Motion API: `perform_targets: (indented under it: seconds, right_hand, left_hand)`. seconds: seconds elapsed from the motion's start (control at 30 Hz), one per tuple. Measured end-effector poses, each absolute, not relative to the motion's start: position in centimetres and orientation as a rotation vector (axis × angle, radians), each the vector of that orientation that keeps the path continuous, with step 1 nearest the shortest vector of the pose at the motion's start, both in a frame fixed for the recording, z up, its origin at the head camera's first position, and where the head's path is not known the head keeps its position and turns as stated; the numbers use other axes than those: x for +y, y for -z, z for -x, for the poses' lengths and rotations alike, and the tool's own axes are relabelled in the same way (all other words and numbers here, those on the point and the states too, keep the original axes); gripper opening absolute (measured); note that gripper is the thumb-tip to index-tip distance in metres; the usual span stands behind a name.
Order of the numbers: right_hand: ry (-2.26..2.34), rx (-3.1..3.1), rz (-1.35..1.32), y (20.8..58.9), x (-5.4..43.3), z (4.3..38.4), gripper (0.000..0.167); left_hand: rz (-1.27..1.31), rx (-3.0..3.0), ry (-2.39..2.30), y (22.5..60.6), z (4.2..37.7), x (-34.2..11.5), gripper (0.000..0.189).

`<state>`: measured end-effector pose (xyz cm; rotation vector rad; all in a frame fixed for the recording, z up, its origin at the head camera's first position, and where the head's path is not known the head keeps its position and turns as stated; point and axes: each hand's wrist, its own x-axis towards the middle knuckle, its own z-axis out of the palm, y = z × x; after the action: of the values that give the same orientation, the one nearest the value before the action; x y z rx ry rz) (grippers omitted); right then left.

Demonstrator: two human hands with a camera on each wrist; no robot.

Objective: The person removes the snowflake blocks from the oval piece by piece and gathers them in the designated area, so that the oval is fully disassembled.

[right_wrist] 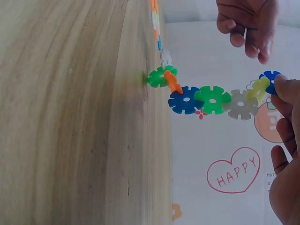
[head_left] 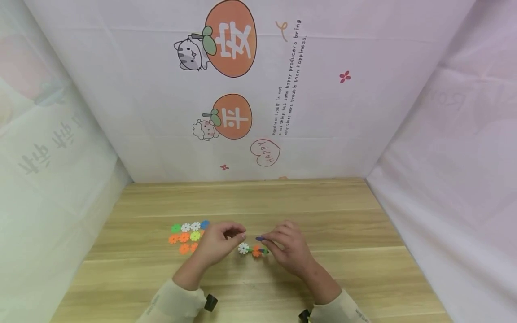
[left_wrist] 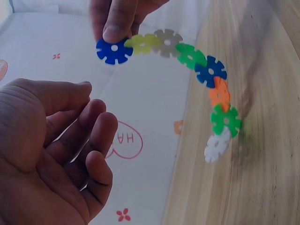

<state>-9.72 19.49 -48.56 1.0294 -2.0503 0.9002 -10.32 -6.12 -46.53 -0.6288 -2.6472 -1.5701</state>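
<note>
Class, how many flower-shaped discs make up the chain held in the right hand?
8. Outward from the right hand: blue disc, yellow disc, grey disc, green disc, second blue disc, orange disc, second green disc, then white disc at the free end. The hand could hide another.

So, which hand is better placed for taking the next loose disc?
Probably the left hand: it looks empty and is nearer the loose discs, while the right hand pinches the chain by its dark blue end disc.
</note>
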Motion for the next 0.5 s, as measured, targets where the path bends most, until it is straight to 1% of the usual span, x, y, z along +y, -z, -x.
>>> perform_targets:
  seconds: [0.1, 0.3, 0.5]
  right_hand:
    - [-0.895, -2.062, -1.025, 48.6, 19.4, 9.7, 0.008]
    - [-0.895, -2.066, -1.027, 48.6, 19.2, 9.8, 0.010]
    - [-0.911, -2.050, -1.043, 48.6, 18.9, 9.8, 0.018]
  left_hand:
    - [0.700, -2.634, 1.577, 46.4, 10.2, -5.6, 0.008]
    - [0.775, -2.639, 1.583, 46.2, 10.0, -5.0, 0.010]
    - [0.757, -2.668, 1.587, 46.1, 9.8, -4.7, 0.006]
